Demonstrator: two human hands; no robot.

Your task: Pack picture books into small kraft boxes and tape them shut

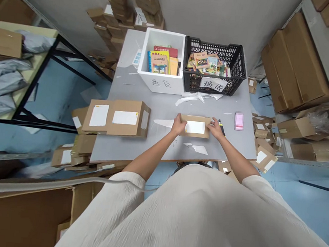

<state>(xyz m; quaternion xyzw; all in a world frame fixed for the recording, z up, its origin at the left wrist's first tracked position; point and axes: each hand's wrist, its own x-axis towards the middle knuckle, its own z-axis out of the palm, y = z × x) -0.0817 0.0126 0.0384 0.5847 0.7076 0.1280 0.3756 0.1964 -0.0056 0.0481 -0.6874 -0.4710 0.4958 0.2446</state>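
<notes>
A small brown cardboard box [194,134] with a white label [196,127] on top lies on the grey table [162,149] in front of me. My left hand [178,125] is closed on its left end, thumb on the upper face. At the right end my right hand [216,129] pinches the box's edge between thumb and fingers. Just beside the right hand lies a black, pen-like tool [221,128], partly covered by it. A pink-screened phone [239,121] rests farther right.
Two labelled cardboard boxes [126,130] stand at the table's left. Behind are a white foam box [160,83] of books and a black plastic crate [236,80] of booklets. Paper scraps [200,149] lie near the front edge. Shelves and stacked parcels [117,14] surround the table.
</notes>
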